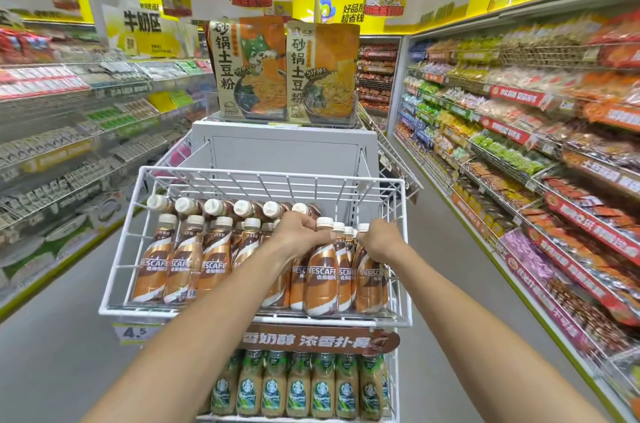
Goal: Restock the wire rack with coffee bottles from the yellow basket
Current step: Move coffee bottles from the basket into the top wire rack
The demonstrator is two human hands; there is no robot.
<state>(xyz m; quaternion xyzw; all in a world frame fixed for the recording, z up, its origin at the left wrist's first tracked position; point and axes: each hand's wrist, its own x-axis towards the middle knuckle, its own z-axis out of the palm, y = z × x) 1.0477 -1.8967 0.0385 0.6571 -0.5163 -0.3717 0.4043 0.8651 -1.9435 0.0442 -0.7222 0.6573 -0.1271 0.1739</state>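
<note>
Fingers [304, 220] of the left hand [298, 232] curl over the bottle [322, 270] at its neck; the right hand [379, 237] pinches another bottle's cap [363, 228]. Both bottles stand in the rack [207, 180], front right, among full rows. No yellow basket is in view. Recommended: seat each bottle upright, label forward, flush against its neighbours, and release only once steady.

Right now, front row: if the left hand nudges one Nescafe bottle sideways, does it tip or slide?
Probably tips rather than slides: the Nescafe bottle is tall, narrowing to a capped neck. Packed neighbours and the wire rack front should catch it. It looks full, so likely heavy for its size, and the glossy label may be slippery under the left hand.
</note>
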